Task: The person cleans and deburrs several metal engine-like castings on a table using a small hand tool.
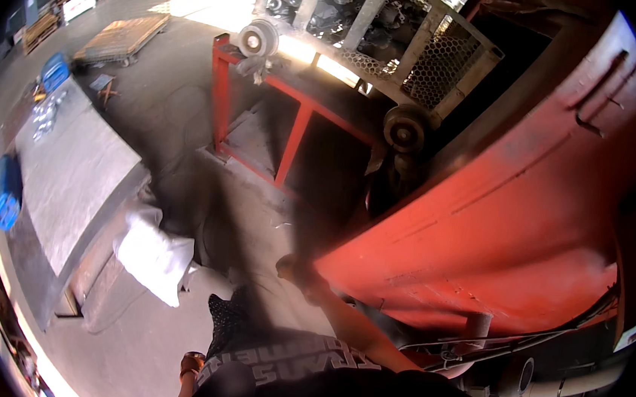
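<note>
Since most of the right side is taken up by a big curved red panel (484, 205), that one may as well be covered first, and it's also the thing found nearest to a hand. Off to the left, a grey-topped metal table (82, 170) is parked at a slant. Up top, a caged cart (366, 14) is seen loaded with dark parts that can't be made out one by one, and below it a red frame (294, 143) is planted on the floor. A white sack (154, 252) is left right by the table's edge, and a blue container (6, 190) is set along the table's outer side. Down at the small end, the right hand (298, 274) is held out in shadow just beside the panel's lower left corner; whether it's touched can't be told, and no object can be seen gripped. The left hand (192, 364) is kept low by the body, well apart from the right, partly hidden, so whether anything is held there can't be told. Judging by that, no real handling seems to be underway, just a pause or a bit of repositioning; solid footing and a clear reach look to be called for next.
</note>
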The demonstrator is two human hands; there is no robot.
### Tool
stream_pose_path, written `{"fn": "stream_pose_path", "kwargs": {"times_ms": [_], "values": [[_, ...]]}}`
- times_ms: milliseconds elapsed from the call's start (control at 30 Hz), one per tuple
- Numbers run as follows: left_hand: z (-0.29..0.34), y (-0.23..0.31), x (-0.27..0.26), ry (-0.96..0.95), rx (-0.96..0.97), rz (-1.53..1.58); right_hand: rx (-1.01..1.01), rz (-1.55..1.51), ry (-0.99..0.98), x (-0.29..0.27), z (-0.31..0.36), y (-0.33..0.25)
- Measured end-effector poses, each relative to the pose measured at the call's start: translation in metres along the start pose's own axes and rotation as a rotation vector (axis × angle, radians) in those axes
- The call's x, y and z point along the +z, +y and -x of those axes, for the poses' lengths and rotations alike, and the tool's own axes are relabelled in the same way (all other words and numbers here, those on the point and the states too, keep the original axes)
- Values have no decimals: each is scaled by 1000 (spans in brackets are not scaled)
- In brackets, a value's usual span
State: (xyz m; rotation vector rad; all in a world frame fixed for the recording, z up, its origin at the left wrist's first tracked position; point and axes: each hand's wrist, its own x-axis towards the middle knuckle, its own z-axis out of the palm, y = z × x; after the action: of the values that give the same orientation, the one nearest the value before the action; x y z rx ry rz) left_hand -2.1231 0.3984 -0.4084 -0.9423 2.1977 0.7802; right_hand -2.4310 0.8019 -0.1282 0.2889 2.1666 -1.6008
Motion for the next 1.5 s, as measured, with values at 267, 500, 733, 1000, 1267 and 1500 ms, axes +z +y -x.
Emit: {"fn": "stream_pose_path", "kwargs": {"times_ms": [267,500,733,1000,1267,1500], "values": [[-169,140,-121,-4,40,767,-602,133,-30,-31,-169,34],[-135,405,-299,153,121,192,74,-97,31,-35,-284,-58],[-223,465,-313,112,-45,108,-20,141,-305,-2,-445,-154],[-262,486,-374,312,-207,446,-130,308,-561,94,-604,-284],[-316,491,-431,211,-436,443,-828,958,-459,204,-697,-414],[-476,428,-479,182,-293,93,-447,851,-523,308,-852,-459]]}}
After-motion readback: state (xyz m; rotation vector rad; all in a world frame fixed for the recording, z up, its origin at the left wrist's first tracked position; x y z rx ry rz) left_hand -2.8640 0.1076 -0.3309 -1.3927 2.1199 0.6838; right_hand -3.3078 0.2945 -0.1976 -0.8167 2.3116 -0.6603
